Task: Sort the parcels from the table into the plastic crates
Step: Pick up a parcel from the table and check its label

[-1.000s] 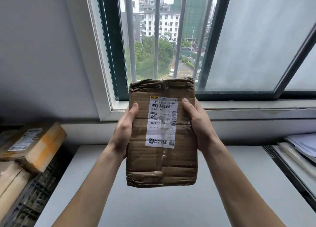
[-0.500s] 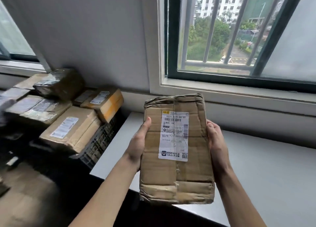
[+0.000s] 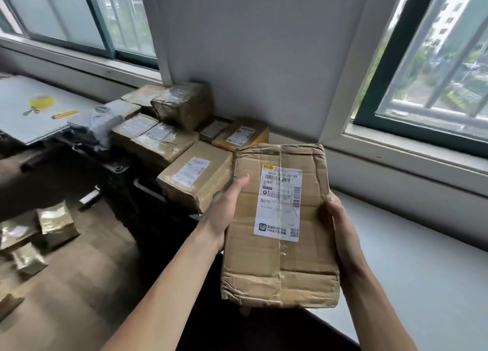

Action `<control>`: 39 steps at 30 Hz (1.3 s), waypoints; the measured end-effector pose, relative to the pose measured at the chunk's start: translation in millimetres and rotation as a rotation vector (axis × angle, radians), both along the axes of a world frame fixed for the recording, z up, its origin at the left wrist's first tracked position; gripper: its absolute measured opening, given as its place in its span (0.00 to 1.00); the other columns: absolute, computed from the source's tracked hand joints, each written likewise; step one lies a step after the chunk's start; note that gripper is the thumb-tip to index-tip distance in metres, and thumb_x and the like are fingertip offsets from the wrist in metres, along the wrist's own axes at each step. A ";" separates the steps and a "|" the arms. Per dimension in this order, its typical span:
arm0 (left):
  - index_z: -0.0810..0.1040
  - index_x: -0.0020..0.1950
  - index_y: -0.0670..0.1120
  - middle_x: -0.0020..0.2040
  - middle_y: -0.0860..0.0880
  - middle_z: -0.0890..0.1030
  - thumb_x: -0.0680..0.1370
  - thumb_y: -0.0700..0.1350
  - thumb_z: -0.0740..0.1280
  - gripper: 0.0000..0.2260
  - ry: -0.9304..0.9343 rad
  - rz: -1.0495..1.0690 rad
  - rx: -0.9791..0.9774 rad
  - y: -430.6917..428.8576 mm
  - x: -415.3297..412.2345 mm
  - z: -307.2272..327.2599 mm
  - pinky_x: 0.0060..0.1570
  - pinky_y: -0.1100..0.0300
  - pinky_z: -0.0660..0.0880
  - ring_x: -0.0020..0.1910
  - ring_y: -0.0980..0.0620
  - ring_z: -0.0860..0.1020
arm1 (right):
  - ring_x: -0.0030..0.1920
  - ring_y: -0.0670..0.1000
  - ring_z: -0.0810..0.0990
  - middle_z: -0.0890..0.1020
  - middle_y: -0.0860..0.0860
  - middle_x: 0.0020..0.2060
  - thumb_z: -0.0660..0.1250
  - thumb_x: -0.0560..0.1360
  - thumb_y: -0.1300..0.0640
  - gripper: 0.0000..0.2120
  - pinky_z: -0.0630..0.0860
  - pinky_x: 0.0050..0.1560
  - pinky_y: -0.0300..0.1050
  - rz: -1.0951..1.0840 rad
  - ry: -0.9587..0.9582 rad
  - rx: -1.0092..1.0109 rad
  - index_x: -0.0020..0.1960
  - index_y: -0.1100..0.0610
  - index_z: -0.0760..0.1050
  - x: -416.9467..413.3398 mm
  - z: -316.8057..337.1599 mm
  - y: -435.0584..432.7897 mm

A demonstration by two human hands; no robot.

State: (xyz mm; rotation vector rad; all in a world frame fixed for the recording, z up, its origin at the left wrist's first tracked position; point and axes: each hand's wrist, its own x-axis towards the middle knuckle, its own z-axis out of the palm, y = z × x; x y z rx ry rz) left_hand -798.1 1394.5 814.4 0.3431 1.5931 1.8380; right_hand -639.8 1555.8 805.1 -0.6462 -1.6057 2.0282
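I hold a flat, crumpled brown cardboard parcel (image 3: 280,260) with a white shipping label upright in front of me. My left hand (image 3: 224,208) grips its left edge, thumb on the front. My right hand (image 3: 339,226) grips its right edge. The parcel hangs over the left end of the grey table (image 3: 422,271). To the left, dark plastic crates (image 3: 148,192) are heaped with several taped cardboard parcels (image 3: 195,179); their rims are mostly hidden.
A second grey table (image 3: 26,123) at far left carries a yellow tape roll (image 3: 41,101) and a yellow cutter (image 3: 64,114). Loose parcels (image 3: 52,223) lie on the wooden floor at left. Wall and windows stand behind.
The view has swung left and down. The parcel, gripped by both hands as before, has moved from above the table's middle to its left end, and the parcel-filled crates have come into sight.
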 end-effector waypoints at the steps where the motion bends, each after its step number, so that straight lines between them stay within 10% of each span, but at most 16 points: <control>1: 0.81 0.70 0.52 0.66 0.47 0.83 0.74 0.66 0.71 0.29 -0.005 -0.006 -0.003 -12.4 -20.6 -1.2 0.72 0.39 0.71 0.67 0.43 0.80 | 0.61 0.51 0.83 0.85 0.50 0.62 0.57 0.85 0.48 0.18 0.82 0.55 0.47 0.019 0.009 -0.002 0.70 0.49 0.77 -20.0 -0.9 -12.8; 6: 0.79 0.68 0.44 0.65 0.41 0.82 0.70 0.68 0.73 0.35 -0.063 0.037 0.008 -66.2 -123.2 2.4 0.63 0.40 0.79 0.62 0.42 0.83 | 0.56 0.50 0.85 0.86 0.50 0.57 0.62 0.83 0.48 0.13 0.83 0.56 0.52 -0.091 -0.022 -0.026 0.62 0.45 0.81 -123.6 -4.5 -66.3; 10: 0.75 0.57 0.43 0.56 0.43 0.81 0.65 0.67 0.73 0.32 0.086 0.043 -0.013 -83.0 -182.3 11.8 0.65 0.34 0.75 0.56 0.47 0.81 | 0.66 0.59 0.81 0.84 0.53 0.63 0.76 0.65 0.32 0.36 0.75 0.69 0.67 -0.308 -0.064 -0.146 0.66 0.50 0.81 -181.1 -16.2 -70.7; 16: 0.75 0.64 0.48 0.58 0.45 0.84 0.72 0.59 0.71 0.24 0.141 -0.118 0.019 -64.6 -250.0 23.7 0.52 0.56 0.81 0.57 0.50 0.84 | 0.57 0.57 0.83 0.85 0.53 0.56 0.72 0.70 0.40 0.20 0.78 0.63 0.60 -0.368 0.000 -0.126 0.53 0.54 0.83 -247.4 1.1 -53.8; 21: 0.76 0.70 0.59 0.61 0.52 0.85 0.82 0.51 0.68 0.16 0.203 -0.254 -0.003 -41.6 -295.9 34.0 0.57 0.54 0.82 0.60 0.51 0.84 | 0.59 0.57 0.84 0.83 0.57 0.59 0.71 0.72 0.43 0.22 0.82 0.60 0.57 -0.456 0.040 -0.100 0.59 0.57 0.77 -310.3 20.6 -25.7; 27: 0.62 0.82 0.55 0.67 0.49 0.82 0.75 0.53 0.72 0.37 0.226 -0.184 -0.035 -19.4 -369.4 38.1 0.65 0.48 0.78 0.64 0.49 0.82 | 0.54 0.47 0.80 0.79 0.46 0.53 0.65 0.82 0.50 0.14 0.78 0.49 0.43 -0.388 0.038 -0.104 0.64 0.54 0.73 -392.0 37.8 6.4; 39: 0.82 0.63 0.52 0.55 0.49 0.87 0.84 0.42 0.64 0.11 0.155 -0.196 -0.050 37.2 -519.3 27.3 0.46 0.59 0.81 0.55 0.47 0.85 | 0.55 0.57 0.87 0.87 0.52 0.55 0.66 0.81 0.53 0.13 0.85 0.51 0.56 -0.324 -0.061 -0.108 0.65 0.46 0.79 -526.0 41.4 20.8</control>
